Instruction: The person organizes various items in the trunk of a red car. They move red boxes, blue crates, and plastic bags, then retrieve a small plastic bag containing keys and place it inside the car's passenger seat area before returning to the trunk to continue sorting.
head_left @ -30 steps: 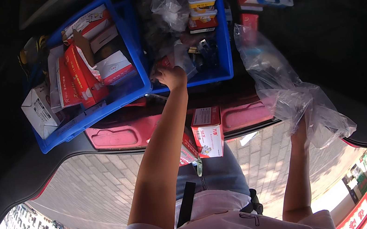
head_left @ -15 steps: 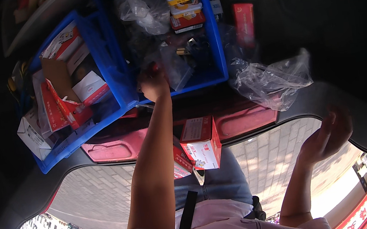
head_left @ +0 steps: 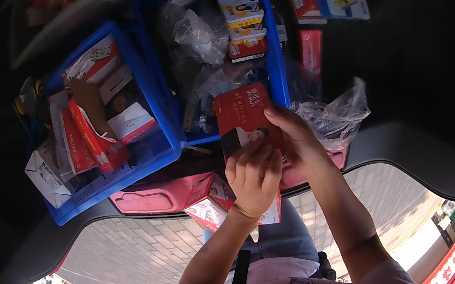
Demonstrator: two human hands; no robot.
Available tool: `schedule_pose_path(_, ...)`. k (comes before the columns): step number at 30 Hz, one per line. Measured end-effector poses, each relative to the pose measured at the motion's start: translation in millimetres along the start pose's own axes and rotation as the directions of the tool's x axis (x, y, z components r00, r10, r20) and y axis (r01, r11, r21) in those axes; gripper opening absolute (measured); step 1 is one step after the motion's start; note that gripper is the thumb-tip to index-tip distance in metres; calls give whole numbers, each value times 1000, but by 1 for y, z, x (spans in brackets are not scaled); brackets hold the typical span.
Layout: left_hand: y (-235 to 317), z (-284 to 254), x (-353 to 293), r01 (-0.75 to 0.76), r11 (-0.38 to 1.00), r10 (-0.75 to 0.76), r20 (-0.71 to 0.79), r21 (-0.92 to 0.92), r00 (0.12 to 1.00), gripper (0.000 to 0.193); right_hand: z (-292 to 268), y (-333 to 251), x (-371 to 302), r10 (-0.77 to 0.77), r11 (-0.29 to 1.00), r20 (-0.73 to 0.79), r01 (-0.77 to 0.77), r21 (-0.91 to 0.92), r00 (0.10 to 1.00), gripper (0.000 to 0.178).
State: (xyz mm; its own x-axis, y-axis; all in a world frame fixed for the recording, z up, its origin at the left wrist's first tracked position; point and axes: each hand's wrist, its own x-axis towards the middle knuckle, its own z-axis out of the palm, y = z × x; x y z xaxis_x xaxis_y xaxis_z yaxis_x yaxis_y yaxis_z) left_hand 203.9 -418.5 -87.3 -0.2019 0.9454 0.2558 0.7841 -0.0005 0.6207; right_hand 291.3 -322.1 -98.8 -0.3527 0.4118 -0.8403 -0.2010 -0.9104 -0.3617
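Note:
A flat red box (head_left: 237, 108) with a printed portrait is held up in front of the right-hand blue crate. My right hand (head_left: 298, 135) grips its right edge, thumb on the front face and the other fingers mostly behind it. Against the box's lower part, the bent fingers of my left hand (head_left: 253, 179) are pressed together, covering that corner. Below, red-and-white cartons (head_left: 208, 208) stand at the vehicle's edge, partly hidden by my left hand and forearm.
The blue crate (head_left: 280, 70) behind the box holds stacked small boxes (head_left: 244, 20) and crumpled clear plastic bags (head_left: 201, 35). A tilted blue crate (head_left: 157, 117) at left contains opened cartons (head_left: 87, 138). Another clear bag (head_left: 340, 114) and a small red box (head_left: 312, 51) lie at right.
My left hand has come out of the crate toward me and right. My right hand, empty before, has moved in from the right and now grips the red box.

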Motion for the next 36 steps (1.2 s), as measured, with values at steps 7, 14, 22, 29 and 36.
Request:
schedule_pose_path(7,-58,28,43,345,920,-293,257,-188,921,25,-7,-95,94,-436,841,0,407,-355,900,50)
schedule_pose_path(14,-151,125,36,96,950,-195,323,299,926,31,-27,-95,174,-850,-425,473,229,-876,232,31)
schedule_pose_path(22,-222,142,-18,206,787,-517,440,582,734,22,-76,58,183,-608,196,16,169,-966,794,34)
schedule_pose_path(29,-164,128,70,209,837,-540,701,505,466,24,-94,86,158,-523,5,35,44,-999,852,25)
schedule_pose_path(36,-197,209,14,703,623,-771,419,343,479,27,-98,96,147,-577,-58,121,107,-993,808,24)
